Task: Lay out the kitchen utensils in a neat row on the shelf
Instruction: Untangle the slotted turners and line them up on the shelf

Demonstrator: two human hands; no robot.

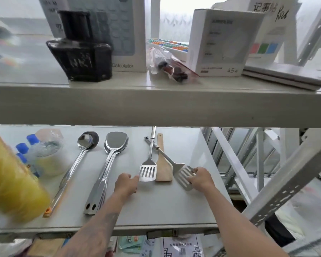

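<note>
Several utensils lie on the white lower shelf (156, 206). From the left come a steel ladle (73, 164), a solid steel turner (107, 164), a slotted steel spatula (148, 170), a wooden spatula (163, 171) and a second slotted spatula (183, 175) lying aslant, its handle crossing the wooden one. My left hand (126, 185) touches the left edge of the first slotted spatula's blade with curled fingers. My right hand (200, 179) grips the blade of the slanted slotted spatula.
A yellow bottle (11, 182) and blue-capped bottles in plastic wrap (43, 156) crowd the shelf's left end. The upper shelf (156, 102) hangs close overhead with an ink bottle (80, 47) and boxes. Perforated metal struts (293, 179) stand at right.
</note>
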